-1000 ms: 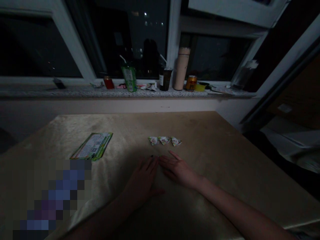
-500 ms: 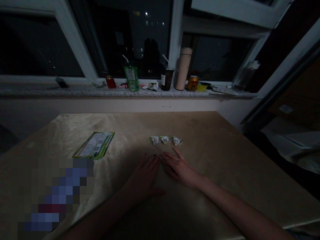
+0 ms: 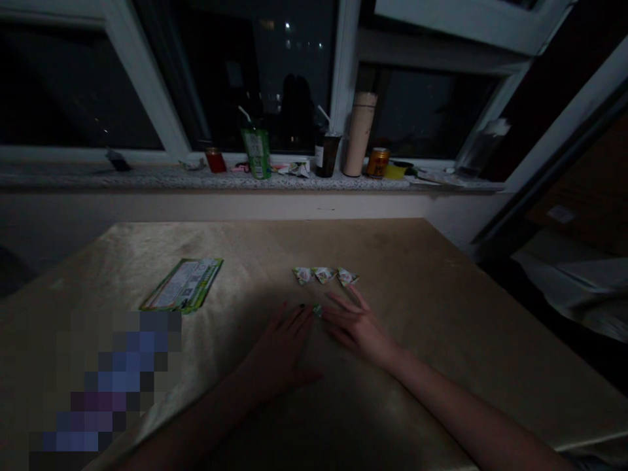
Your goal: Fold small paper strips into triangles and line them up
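Note:
Both my hands rest low on the table, close together in dim light. My left hand [image 3: 284,347] lies flat with fingers stretched forward and thumb out to the side. My right hand [image 3: 360,330] has its fingers spread, one of them reaching close to the row of packets. Between the fingertips of both hands shows a small green piece [image 3: 318,310], partly covered, perhaps another packet. Just beyond are three small triangular packets in a row: a left packet [image 3: 303,275], a middle packet [image 3: 324,275] and a right packet [image 3: 347,277].
A flat green printed bag [image 3: 184,285] lies at the table's left, above a blurred-out patch. On the windowsill [image 3: 289,185] behind stand a green cup [image 3: 258,154], a dark cup [image 3: 326,156], a pink flask [image 3: 360,136], an orange can [image 3: 378,163] and a red jar [image 3: 216,161].
My right hand has shifted slightly right and its fingers have spread more. More of the small green piece shows between the hands. My left hand has hardly moved.

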Available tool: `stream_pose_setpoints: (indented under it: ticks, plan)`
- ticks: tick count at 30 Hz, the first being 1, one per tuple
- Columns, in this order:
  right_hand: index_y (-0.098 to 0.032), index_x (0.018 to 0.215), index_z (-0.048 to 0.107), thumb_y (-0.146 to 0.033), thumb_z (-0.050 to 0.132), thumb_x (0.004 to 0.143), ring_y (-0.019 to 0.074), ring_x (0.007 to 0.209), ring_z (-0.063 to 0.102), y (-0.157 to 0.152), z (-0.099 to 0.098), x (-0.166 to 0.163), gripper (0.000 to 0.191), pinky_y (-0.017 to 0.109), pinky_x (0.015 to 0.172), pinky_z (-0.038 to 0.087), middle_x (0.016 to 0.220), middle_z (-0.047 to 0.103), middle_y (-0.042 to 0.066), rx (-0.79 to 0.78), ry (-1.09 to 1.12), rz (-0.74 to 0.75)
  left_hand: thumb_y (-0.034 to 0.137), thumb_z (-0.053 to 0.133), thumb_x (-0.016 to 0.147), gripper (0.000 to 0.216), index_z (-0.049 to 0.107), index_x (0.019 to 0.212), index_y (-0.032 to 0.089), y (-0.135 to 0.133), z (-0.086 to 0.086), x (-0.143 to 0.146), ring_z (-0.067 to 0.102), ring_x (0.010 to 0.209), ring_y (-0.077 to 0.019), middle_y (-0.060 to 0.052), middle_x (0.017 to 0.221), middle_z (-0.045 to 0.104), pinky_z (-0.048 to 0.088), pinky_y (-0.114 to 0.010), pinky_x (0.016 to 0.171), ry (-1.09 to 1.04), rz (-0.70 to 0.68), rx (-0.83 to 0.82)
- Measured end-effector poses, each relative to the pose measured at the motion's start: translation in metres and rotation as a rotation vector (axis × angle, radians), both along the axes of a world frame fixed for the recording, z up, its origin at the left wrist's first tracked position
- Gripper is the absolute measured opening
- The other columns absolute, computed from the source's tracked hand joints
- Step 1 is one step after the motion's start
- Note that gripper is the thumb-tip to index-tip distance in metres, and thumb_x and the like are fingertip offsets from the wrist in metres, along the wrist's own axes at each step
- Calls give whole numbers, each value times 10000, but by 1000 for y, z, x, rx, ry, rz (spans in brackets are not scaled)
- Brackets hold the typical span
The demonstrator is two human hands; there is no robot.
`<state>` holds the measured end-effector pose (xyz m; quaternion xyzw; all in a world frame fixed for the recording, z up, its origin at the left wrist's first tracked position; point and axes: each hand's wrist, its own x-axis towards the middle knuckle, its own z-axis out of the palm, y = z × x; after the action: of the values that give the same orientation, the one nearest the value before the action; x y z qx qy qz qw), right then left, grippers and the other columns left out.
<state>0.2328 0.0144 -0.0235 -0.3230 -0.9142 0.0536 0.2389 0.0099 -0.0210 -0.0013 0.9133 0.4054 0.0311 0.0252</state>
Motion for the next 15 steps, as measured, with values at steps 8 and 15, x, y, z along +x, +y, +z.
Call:
stream_pose_setpoints:
  ticks: [8, 15]
  plan:
    - [-224, 1119, 626, -195, 450, 934, 207, 1212, 518, -2, 2, -3, 257, 550, 1146, 54, 1128, 681, 37, -26, 15, 3, 544, 412, 899, 702, 239, 1458, 156, 2, -6, -2, 197, 1390, -272, -121, 1503, 279, 45, -509, 1122, -15, -26, -2]
    - [-217, 1086, 648, -212, 471, 924, 223, 1238, 492, -3, 1, 0, 240, 559, 1146, 77, 1127, 681, 35, 50, 6, -49, 544, 436, 884, 727, 211, 1466, 170, 3, -4, -4, 220, 1383, -274, -114, 1507, 271, 61, -519, 1119, -33, -35, -33]
